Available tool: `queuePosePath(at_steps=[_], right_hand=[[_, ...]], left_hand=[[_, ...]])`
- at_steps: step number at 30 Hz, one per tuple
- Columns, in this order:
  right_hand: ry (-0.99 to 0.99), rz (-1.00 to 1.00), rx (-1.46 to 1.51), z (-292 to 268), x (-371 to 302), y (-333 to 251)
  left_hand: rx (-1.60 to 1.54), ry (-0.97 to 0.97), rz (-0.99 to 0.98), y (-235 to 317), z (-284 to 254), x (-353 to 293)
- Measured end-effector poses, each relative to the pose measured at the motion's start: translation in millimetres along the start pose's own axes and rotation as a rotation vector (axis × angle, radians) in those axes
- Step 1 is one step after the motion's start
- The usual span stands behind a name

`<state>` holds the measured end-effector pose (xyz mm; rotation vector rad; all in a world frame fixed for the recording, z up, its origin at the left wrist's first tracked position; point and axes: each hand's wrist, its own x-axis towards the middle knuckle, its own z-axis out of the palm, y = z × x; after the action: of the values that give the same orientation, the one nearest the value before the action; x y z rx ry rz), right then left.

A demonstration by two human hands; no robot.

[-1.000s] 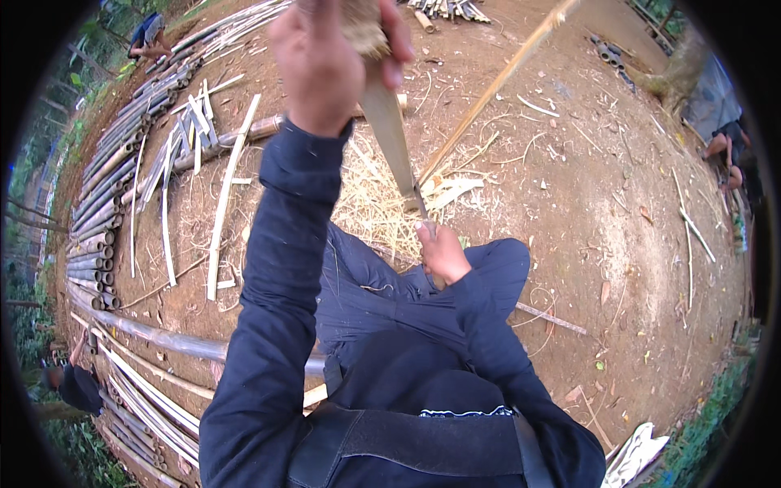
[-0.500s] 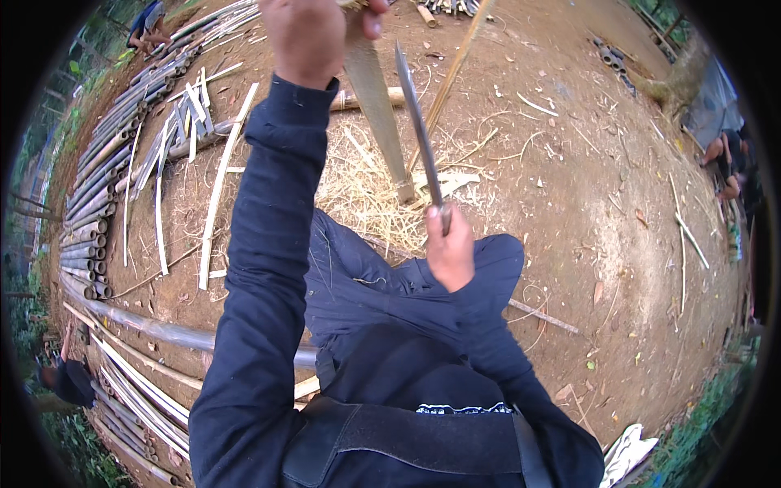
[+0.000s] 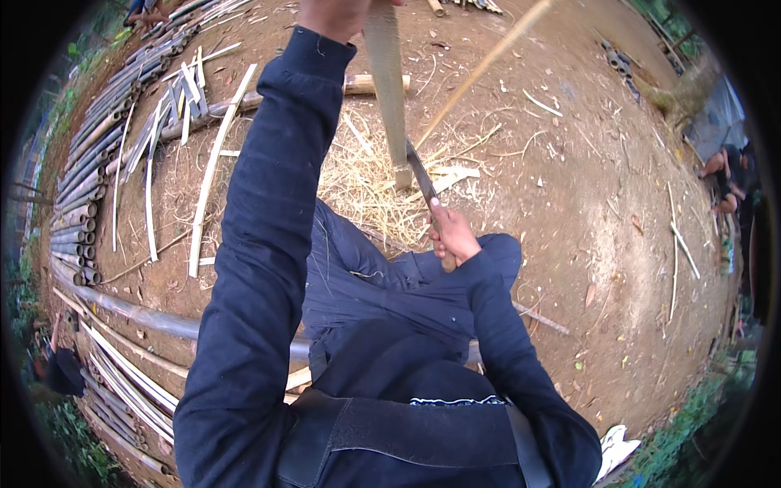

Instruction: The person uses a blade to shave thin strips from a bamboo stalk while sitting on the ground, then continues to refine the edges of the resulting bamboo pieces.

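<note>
The left hand [image 3: 338, 12], raised at the top edge of the view, is closed around the upper end of an upright bamboo strip [image 3: 387, 89] whose lower end rests on the dirt ground [image 3: 569, 211] among pale shavings [image 3: 366, 183]. The right hand [image 3: 451, 236] grips the handle of a long knife [image 3: 421, 175], its blade angled up against the strip's lower part. Split bamboo slats [image 3: 213, 163] lie to the left, with bamboo poles [image 3: 77, 187] stacked beyond them. A white package [image 3: 614, 449] lies at the lower right.
</note>
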<state>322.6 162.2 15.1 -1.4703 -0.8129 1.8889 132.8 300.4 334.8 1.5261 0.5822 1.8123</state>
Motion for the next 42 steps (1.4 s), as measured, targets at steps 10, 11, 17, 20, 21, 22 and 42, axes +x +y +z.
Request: queuePosePath(at_steps=[10,11,17,20,21,22,42], right_hand=[[0.399,-0.545,-0.305,39.1,-11.9,-21.9],[0.346,-0.708,-0.252,36.5,-24.8,-49.0],[0.300,-1.255,0.214,76.0,-95.3,-116.5],[0.484,-1.013,-0.181,57.0,4.2,-11.6],[0.544,-0.810,-0.442,42.8,53.8,38.2],[0.471,-0.442,-0.791,8.9,113.4,88.8],[0.025,-0.374,-0.618,-92.9,184.7,42.5]], left_hand=[[-0.038,-0.069,0.055,-16.3,-4.2,4.9],[-0.036,-0.068,0.055,-13.6,-3.2,5.5],[-0.025,-0.039,0.066,-22.2,-17.5,-3.4],[-0.042,-0.051,0.100,-21.9,-19.1,-7.5],[-0.051,-0.059,0.100,-22.5,-15.5,-2.6],[-0.068,-0.073,0.101,-25.1,-7.4,1.8],[-0.298,-0.039,-0.083,-91.6,-59.2,59.5]])
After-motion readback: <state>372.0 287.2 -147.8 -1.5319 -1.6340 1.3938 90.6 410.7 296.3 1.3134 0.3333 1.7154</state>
